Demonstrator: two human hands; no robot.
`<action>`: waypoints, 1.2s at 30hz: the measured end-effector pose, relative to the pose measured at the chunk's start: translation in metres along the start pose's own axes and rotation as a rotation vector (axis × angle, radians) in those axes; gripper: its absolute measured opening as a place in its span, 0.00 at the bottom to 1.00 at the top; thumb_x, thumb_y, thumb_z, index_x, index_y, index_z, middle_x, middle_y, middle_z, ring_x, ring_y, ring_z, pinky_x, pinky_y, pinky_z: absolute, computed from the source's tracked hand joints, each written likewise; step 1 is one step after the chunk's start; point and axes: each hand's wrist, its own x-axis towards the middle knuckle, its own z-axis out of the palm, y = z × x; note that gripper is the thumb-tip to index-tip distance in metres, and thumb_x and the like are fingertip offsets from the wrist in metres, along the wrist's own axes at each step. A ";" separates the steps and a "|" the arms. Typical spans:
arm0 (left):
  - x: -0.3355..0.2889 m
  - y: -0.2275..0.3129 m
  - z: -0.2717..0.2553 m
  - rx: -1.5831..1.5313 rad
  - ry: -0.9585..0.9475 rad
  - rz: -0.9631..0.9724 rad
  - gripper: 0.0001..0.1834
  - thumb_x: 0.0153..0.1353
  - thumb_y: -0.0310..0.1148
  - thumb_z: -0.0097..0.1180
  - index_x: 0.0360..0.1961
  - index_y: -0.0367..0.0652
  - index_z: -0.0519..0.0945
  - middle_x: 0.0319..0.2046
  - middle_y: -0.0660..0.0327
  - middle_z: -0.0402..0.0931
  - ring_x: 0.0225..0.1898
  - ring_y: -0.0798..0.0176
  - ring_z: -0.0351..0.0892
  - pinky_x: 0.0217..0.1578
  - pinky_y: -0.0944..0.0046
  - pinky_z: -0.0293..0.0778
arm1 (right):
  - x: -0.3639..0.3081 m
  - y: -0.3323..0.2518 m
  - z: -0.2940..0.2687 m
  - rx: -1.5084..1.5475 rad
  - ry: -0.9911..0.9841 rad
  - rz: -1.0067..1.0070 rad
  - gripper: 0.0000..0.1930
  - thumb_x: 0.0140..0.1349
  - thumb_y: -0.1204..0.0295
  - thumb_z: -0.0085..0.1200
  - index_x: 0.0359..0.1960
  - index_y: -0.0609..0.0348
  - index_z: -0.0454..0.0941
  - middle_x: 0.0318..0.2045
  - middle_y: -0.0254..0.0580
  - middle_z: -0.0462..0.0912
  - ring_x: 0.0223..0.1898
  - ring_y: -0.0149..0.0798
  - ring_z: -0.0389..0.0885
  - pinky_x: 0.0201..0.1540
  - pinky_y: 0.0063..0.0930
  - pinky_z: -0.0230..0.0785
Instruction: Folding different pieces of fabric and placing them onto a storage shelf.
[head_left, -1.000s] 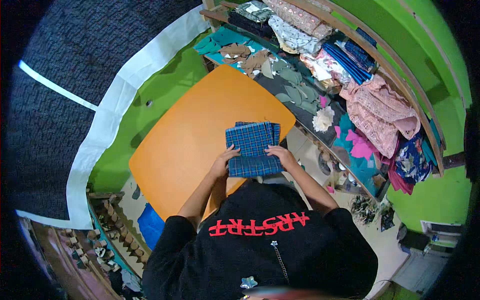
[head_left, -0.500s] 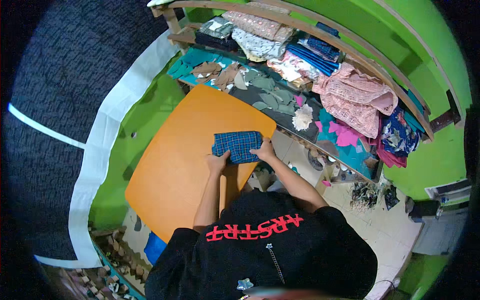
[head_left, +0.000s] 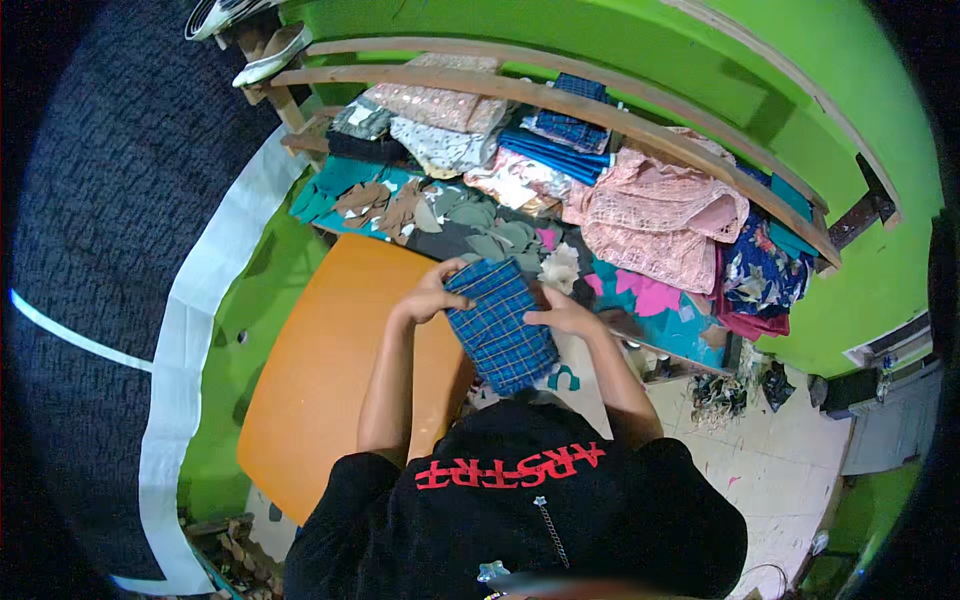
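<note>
Plaid cloth (head_left: 503,330) turned, hiding table (head_left: 340,350) corner, fabrics (head_left: 650,215) beyond

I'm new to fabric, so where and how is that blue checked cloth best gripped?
Probably by its two long edges, one hand from each side, thumb on top: the blue checked cloth is a flat, folded oblong, and the left hand and right hand flank those edges.

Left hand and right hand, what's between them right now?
In the head view, a folded blue plaid cloth is between the left hand and the right hand, held at its sides.
</note>
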 end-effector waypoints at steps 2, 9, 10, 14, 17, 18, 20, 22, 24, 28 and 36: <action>0.022 0.036 0.011 -0.047 0.022 0.077 0.23 0.38 0.26 0.63 0.39 0.43 0.69 0.32 0.67 0.69 0.34 0.71 0.69 0.35 0.69 0.68 | -0.033 -0.094 -0.001 0.112 0.017 0.009 0.35 0.45 0.61 0.58 0.52 0.68 0.56 0.48 0.49 0.66 0.49 0.39 0.64 0.51 0.30 0.56; 0.162 0.057 0.020 0.577 0.601 0.785 0.27 0.49 0.34 0.52 0.49 0.36 0.61 0.49 0.52 0.61 0.49 0.54 0.62 0.49 0.58 0.59 | -0.039 -0.115 -0.072 0.453 0.491 -0.169 0.18 0.54 0.69 0.49 0.46 0.63 0.66 0.39 0.40 0.74 0.38 0.33 0.72 0.41 0.27 0.65; 0.176 0.062 0.023 0.634 0.592 0.817 0.33 0.43 0.33 0.55 0.52 0.35 0.58 0.53 0.47 0.55 0.55 0.46 0.53 0.55 0.55 0.49 | -0.040 -0.118 -0.079 0.599 0.539 -0.155 0.18 0.54 0.69 0.48 0.46 0.62 0.66 0.39 0.40 0.74 0.38 0.33 0.73 0.41 0.28 0.65; 0.213 0.095 0.038 0.809 0.586 0.934 0.36 0.40 0.33 0.57 0.53 0.38 0.58 0.53 0.46 0.57 0.55 0.44 0.53 0.55 0.55 0.50 | -0.041 -0.123 -0.104 0.792 0.599 -0.134 0.19 0.54 0.67 0.49 0.46 0.61 0.67 0.39 0.40 0.74 0.38 0.35 0.74 0.40 0.30 0.67; 0.235 0.099 0.028 0.974 0.547 0.896 0.31 0.44 0.45 0.52 0.48 0.38 0.66 0.49 0.47 0.62 0.50 0.45 0.58 0.51 0.52 0.53 | -0.042 -0.133 -0.117 0.833 0.540 -0.039 0.21 0.51 0.67 0.50 0.45 0.63 0.66 0.39 0.41 0.74 0.38 0.35 0.73 0.40 0.30 0.67; 0.243 0.097 0.021 0.958 0.537 0.900 0.28 0.46 0.45 0.50 0.47 0.40 0.68 0.48 0.49 0.64 0.50 0.46 0.59 0.50 0.52 0.52 | -0.041 -0.134 -0.122 0.764 0.465 -0.032 0.20 0.49 0.68 0.50 0.44 0.63 0.67 0.39 0.42 0.74 0.39 0.35 0.73 0.40 0.29 0.67; 0.260 0.100 0.015 0.914 0.501 0.835 0.23 0.51 0.45 0.44 0.46 0.46 0.71 0.43 0.53 0.70 0.48 0.51 0.63 0.50 0.51 0.51 | -0.033 -0.132 -0.127 0.673 0.438 -0.040 0.19 0.47 0.70 0.51 0.42 0.64 0.69 0.37 0.41 0.75 0.38 0.35 0.73 0.42 0.27 0.65; 0.278 0.105 0.017 0.969 0.541 0.855 0.22 0.52 0.45 0.43 0.47 0.50 0.70 0.41 0.53 0.71 0.46 0.51 0.65 0.49 0.51 0.53 | -0.019 -0.131 -0.130 0.591 0.454 -0.020 0.18 0.47 0.69 0.51 0.41 0.64 0.70 0.36 0.41 0.75 0.38 0.34 0.73 0.42 0.26 0.64; 0.298 0.105 0.002 1.219 0.626 0.913 0.23 0.50 0.46 0.42 0.50 0.58 0.69 0.36 0.55 0.73 0.42 0.52 0.67 0.43 0.50 0.58 | -0.003 -0.141 -0.127 0.522 0.398 -0.024 0.18 0.47 0.69 0.52 0.40 0.63 0.70 0.35 0.39 0.75 0.37 0.32 0.72 0.44 0.23 0.62; 0.306 0.127 0.028 1.409 0.345 0.457 0.29 0.46 0.48 0.46 0.53 0.62 0.65 0.49 0.52 0.65 0.46 0.49 0.66 0.44 0.52 0.61 | 0.016 -0.139 -0.151 0.605 0.354 -0.005 0.21 0.47 0.70 0.51 0.44 0.63 0.68 0.38 0.38 0.75 0.39 0.31 0.71 0.45 0.24 0.61; 0.342 0.065 0.002 1.658 0.565 1.007 0.31 0.48 0.49 0.43 0.56 0.55 0.60 0.59 0.59 0.51 0.59 0.48 0.48 0.57 0.48 0.45 | 0.052 -0.125 -0.161 0.408 0.191 -0.137 0.21 0.46 0.73 0.51 0.45 0.63 0.67 0.39 0.40 0.74 0.37 0.32 0.73 0.43 0.25 0.64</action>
